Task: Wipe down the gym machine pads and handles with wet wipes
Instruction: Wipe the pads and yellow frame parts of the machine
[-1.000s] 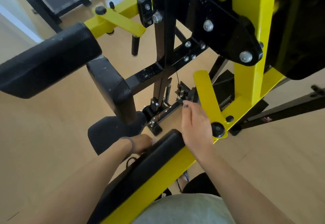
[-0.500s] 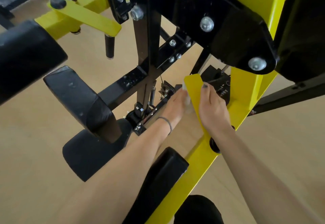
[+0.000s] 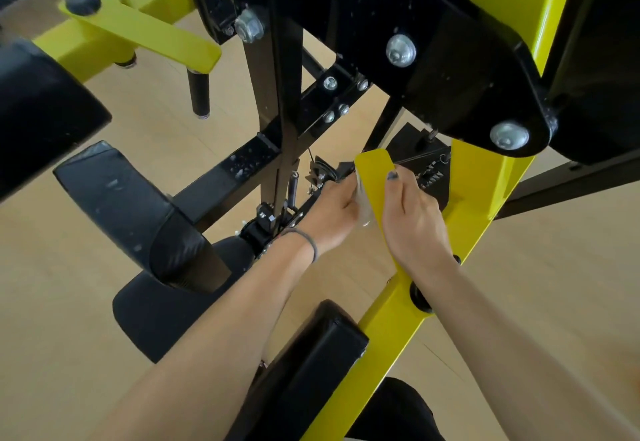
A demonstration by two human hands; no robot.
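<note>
A yellow flat bar of the gym machine juts up between my hands. My left hand presses a pale wet wipe against the bar's left edge; most of the wipe is hidden by my fingers. My right hand lies over the bar's right side and grips it, thumb on the yellow face. A black arm pad on a yellow beam sits below my forearms. Another black pad stands to the left, with a black seat beneath it.
The black steel frame and a bolted plate hang close above my hands. A second yellow bar with a black handle is at upper left. A large black pad fills the left edge. Wooden floor lies all around.
My left hand rose from near the lower pad to the yellow bar with the wipe. My right hand slid up and closed on the bar. The view moved closer.
</note>
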